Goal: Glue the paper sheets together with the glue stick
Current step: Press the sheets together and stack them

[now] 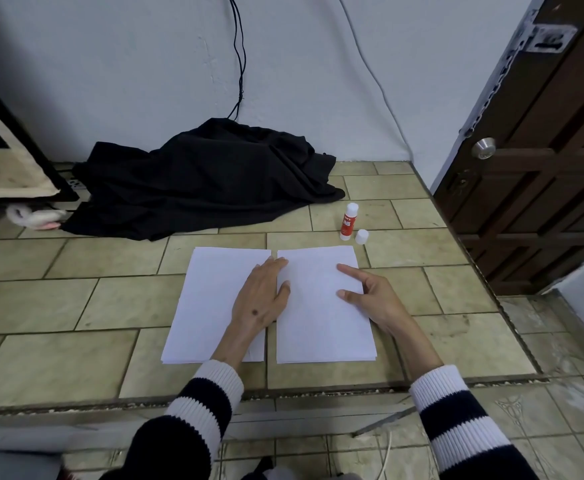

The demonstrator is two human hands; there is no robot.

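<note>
Two white paper stacks lie side by side on the tiled counter, the left stack [207,306] and the right stack [318,313], with a narrow gap between them. My left hand [262,296] lies flat, palm down, across the inner edges of both stacks. My right hand [366,292] rests on the right edge of the right stack, its index finger and thumb stretched out on the paper. A red and white glue stick [348,221] stands upright beyond the right stack, uncapped. Its white cap [362,236] stands right beside it.
A heap of black cloth [200,181] lies at the back of the tiled counter [75,306] against the wall, with cables hanging above it. A brown door [543,150] stands to the right. The counter's front edge runs just below the papers.
</note>
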